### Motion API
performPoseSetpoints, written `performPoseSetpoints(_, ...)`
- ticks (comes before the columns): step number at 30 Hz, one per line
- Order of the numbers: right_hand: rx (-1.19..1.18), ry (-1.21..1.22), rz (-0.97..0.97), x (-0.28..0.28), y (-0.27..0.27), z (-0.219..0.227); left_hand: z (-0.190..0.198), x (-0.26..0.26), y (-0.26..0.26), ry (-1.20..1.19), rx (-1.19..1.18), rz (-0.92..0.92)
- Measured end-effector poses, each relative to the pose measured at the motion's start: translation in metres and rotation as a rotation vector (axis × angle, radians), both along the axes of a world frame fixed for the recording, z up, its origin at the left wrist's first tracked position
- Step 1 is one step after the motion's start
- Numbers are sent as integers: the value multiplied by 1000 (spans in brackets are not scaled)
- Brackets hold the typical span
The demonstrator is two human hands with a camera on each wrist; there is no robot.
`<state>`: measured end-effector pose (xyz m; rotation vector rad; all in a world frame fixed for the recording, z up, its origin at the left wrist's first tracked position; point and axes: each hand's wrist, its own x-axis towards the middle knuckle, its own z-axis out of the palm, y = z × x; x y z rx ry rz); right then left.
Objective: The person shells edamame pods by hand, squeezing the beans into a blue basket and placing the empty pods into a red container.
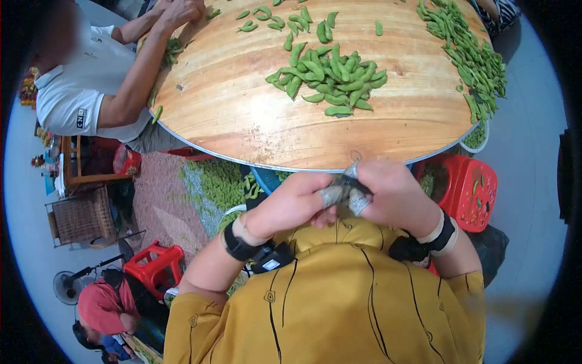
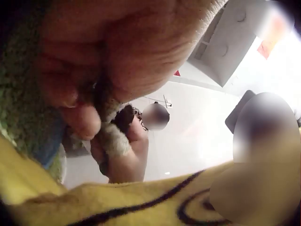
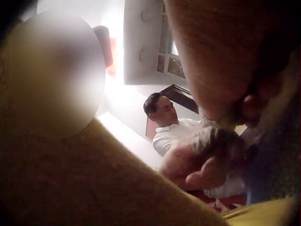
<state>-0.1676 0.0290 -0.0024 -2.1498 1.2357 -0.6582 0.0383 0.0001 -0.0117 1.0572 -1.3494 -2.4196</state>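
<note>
My left hand point(image 1: 293, 204) and right hand point(image 1: 394, 193) meet just below the near edge of the round wooden table point(image 1: 230, 130). Both have curled fingers, and their tips come together. Greyish wrapping point(image 1: 333, 195) covers the left thumb, and similar wrapping point(image 1: 359, 202) is on the right hand's digits. Something dark shows between the fingertips; I cannot tell whether it is a held thing or stained wrapping. In the left wrist view, the right hand's wrapped thumb point(image 2: 116, 140) is close to the left fingers. A pile of green soybean pods point(image 1: 333, 76) lies on the table ahead.
More pods point(image 1: 464, 57) are heaped along the table's right edge. Under the near edge is a blue tub point(image 1: 265, 180); pods point(image 1: 215, 188) cover the floor beside it. A red stool point(image 1: 476, 194) stands at right. Another person point(image 1: 91, 85) sits at the table's left.
</note>
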Motion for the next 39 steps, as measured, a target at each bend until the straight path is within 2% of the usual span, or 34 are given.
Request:
performPoseSetpoints(2,8,-8,18,2,3,-2,13,20,4,-195,-178,-73)
performPoseSetpoints(4,-10,-1,152,-1,3,-8,13,48,8,-386,-778,-130)
performPoseSetpoints(5,5,-23,187,-2,5,-12,21,58,11,-678,-944,-256)
performPoseSetpoints(6,5,-29,181,-1,6,-16,29,64,16,-837,-1062,-328)
performPoseSetpoints(8,26,-72,172,1,9,-21,41,58,17,-938,-1195,-300)
performPoseSetpoints(9,25,-72,178,2,9,-21,43,50,14,-943,-1193,-295)
performPoseSetpoints(11,31,-24,154,4,7,-18,43,24,0,-762,-1319,17)
performPoseSetpoints(12,27,-22,152,3,8,-15,40,12,-9,-760,-1324,18)
performPoseSetpoints(14,33,62,118,0,11,-8,26,-11,-30,-674,-1521,123)
performPoseSetpoints(17,43,69,36,-9,19,-5,11,-37,-52,-715,-1587,123)
performPoseSetpoints(21,96,50,-40,-16,25,-7,3,-45,-60,-765,-1584,56)
performPoseSetpoints(23,110,7,-59,-18,24,-7,-4,-42,-57,-608,-1513,219)
performPoseSetpoints(26,42,-68,-64,-17,18,-14,2,-33,-48,-644,-1402,231)
performPoseSetpoints(33,52,-75,-81,-12,14,-18,4,-41,-44,-589,-1372,234)
performPoseSetpoints(35,50,-92,-93,-13,16,-20,4,-42,-46,-649,-1398,130)
performPoseSetpoints(39,59,-107,-108,-14,19,-19,-2,-45,-47,-631,-1523,143)
